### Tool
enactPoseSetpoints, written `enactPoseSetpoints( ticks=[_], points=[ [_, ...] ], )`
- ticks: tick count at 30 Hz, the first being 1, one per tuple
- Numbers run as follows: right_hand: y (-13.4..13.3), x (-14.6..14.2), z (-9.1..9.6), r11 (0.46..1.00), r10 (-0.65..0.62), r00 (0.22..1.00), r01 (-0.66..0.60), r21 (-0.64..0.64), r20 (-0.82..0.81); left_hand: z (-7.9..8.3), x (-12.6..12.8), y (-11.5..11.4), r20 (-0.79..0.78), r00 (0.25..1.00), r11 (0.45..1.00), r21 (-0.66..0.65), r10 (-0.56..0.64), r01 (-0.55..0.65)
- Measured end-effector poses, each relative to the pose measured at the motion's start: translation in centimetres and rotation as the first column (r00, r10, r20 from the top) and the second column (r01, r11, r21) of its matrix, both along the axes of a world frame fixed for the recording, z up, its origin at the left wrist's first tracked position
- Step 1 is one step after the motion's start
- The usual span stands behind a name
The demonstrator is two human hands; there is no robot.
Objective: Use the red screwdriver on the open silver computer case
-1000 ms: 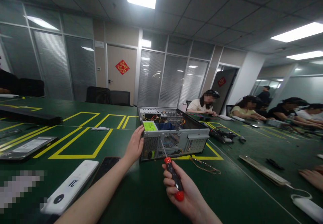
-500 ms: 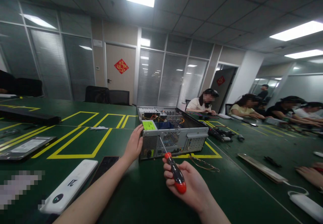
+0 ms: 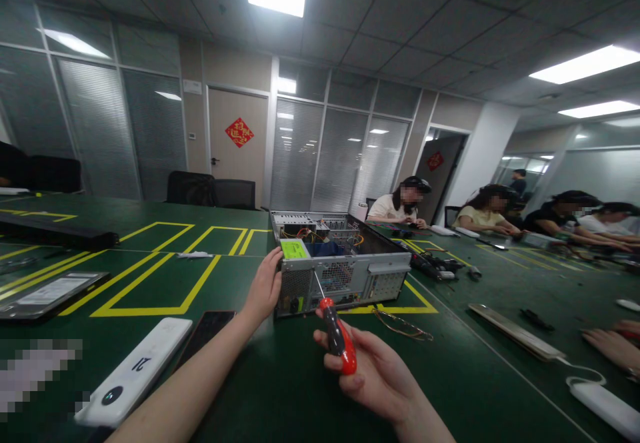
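My right hand (image 3: pixel 375 366) loosely grasps 1 screwdriver (image 3: pixel 338 333); my left hand (image 3: pixel 264 288), unclenched, braces the computer case (image 3: pixel 364 266). Shaft (image 3: pixel 320 286) best kept square to it.

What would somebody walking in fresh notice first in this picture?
The open computer case on the green table, mid-view, with a bright yellow-green label at its near left corner. Next comes the red-and-black screwdriver in the right hand, its shaft angled toward the case's near panel, while the left hand rests at the case's left side. Behind, a red diamond-shaped decoration marks the door.
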State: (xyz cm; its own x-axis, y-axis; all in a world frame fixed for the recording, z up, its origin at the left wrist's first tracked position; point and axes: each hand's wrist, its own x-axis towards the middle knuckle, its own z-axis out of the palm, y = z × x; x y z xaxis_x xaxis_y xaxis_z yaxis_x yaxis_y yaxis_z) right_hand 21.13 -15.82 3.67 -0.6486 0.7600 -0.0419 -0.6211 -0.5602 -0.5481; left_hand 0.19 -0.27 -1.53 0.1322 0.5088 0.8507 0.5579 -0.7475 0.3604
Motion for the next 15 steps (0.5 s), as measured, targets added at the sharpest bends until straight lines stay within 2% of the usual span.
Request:
enactPoseSetpoints(
  ticks=[4, 8, 10, 15],
  points=[
    [0.1, 0.5, 0.3, 0.989, 0.041, 0.994, -0.055, 0.139, 0.102, 0.0, 0.0, 0.0, 0.003, 1.000, 1.000, 0.000, -0.002, 0.002],
    [0.4, 0.8, -0.1, 0.983, 0.026, 0.984, -0.057, 0.174, 0.177, 0.0, 0.0, 0.0, 0.005, 1.000, 1.000, 0.005, -0.018, 0.018],
    [0.5, 0.7, -0.5, 0.990, 0.003, 0.990, -0.023, 0.140, 0.140, 0.0, 0.0, 0.0, 0.004, 1.000, 1.000, 0.005, -0.019, 0.019],
    [0.6, 0.0, -1.1, 0.999, -0.017, 1.000, 0.016, -0.036, -0.017, -0.1, 0.0, 0.1, -0.008, 1.000, 1.000, 0.005, -0.007, 0.007]
  ],
)
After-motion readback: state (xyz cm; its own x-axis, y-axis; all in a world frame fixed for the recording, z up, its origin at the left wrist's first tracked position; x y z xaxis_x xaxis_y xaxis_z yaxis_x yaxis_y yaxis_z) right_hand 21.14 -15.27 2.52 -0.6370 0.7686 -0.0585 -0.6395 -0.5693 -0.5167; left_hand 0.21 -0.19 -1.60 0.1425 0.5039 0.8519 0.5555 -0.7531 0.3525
